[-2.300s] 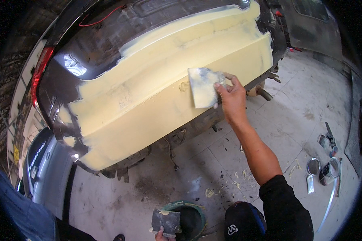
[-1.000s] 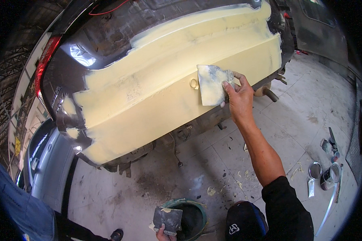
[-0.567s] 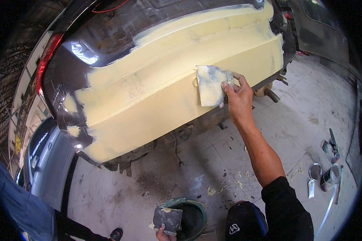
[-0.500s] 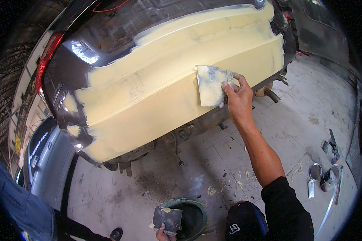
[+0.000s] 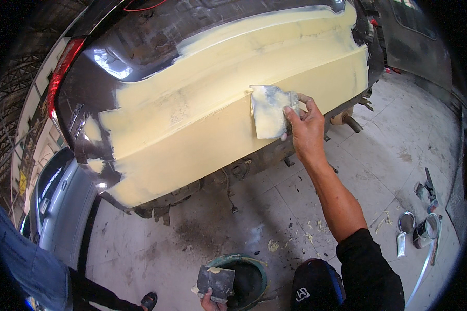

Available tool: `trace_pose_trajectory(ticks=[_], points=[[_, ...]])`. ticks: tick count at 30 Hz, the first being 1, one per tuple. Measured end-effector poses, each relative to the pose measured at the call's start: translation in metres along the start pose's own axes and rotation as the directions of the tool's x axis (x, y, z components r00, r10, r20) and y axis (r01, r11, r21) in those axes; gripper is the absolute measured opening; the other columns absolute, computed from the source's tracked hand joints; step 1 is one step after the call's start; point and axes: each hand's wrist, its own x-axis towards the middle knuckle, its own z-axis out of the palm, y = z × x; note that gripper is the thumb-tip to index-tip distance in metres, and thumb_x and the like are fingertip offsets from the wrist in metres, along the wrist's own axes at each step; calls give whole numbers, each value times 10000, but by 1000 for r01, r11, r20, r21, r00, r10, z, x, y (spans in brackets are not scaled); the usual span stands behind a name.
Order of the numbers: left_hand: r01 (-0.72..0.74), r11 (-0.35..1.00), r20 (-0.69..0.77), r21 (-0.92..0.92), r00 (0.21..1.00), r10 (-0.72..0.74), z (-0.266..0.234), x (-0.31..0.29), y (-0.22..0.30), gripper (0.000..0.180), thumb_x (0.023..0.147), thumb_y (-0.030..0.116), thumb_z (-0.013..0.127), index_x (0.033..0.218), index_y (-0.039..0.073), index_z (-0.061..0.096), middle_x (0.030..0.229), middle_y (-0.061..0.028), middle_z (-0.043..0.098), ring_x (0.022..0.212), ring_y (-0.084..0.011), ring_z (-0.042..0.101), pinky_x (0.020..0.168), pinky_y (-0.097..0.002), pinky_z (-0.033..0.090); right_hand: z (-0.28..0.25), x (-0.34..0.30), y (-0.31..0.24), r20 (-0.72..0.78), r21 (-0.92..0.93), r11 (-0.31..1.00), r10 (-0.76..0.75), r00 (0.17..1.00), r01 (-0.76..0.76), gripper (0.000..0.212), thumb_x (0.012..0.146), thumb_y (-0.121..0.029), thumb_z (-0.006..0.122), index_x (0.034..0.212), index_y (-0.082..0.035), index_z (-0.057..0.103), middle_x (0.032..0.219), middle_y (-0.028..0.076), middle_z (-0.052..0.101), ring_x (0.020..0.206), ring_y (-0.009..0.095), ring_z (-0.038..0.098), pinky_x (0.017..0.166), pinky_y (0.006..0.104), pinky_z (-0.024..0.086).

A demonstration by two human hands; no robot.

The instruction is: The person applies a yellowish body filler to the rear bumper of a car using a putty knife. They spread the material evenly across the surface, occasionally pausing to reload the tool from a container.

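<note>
My right hand (image 5: 308, 129) grips a flat putty spreader (image 5: 269, 114) smeared with cream filler, thumb on its face. The spreader's far edge rests against the car's rear panel (image 5: 181, 160), which is coated with a wide layer of pale yellow body filler (image 5: 207, 98). A ridge of filler runs lengthwise across that layer, meeting the spreader's upper corner. Low in the view, my left hand (image 5: 213, 301) holds a dark square spreader (image 5: 216, 283) with filler on its edges. It is over the side of a green-rimmed tub (image 5: 263, 274); most of that hand's fingers are hidden.
A red tail light (image 5: 62, 78) edges the car's left side. At left stand a silver car (image 5: 70, 197) and a person in a blue top (image 5: 31, 254). An open tin (image 5: 425, 230), its lid (image 5: 407, 222) and a tube (image 5: 401, 244) lie on the tiled floor at right.
My right hand and its spreader have shifted very slightly left along the filler ridge. My left hand with the dark spreader stays where it was.
</note>
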Motion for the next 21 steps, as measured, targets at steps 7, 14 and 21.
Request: trace_pose_trajectory(ticks=[7,14,21], points=[[3,1000,-30,-8,1000,-3,-4,-1,0,469,793,124,554,1240,8,473,1133,-146,588,989,-325,601,846,-458,506,8,-7,2,45,34,999,-17,999,15,319,850,1,571,1140,74,458,817,147,641,536,109,569,369,235,422],[54,997,-11,-61,998,-55,-13,4,0,488,801,147,549,1257,3,454,1151,-148,581,1012,-317,594,874,-454,494,4,2,3,-71,24,999,-34,997,35,300,851,-5,574,1125,62,472,816,147,644,553,111,578,375,237,426],[48,998,10,-45,999,-48,-20,6,1,502,791,163,562,1252,-2,455,1143,-148,585,1008,-311,597,875,-446,494,4,-2,2,-16,-18,1000,-6,1000,6,282,856,-4,567,1117,56,477,817,145,643,557,110,578,369,236,425]])
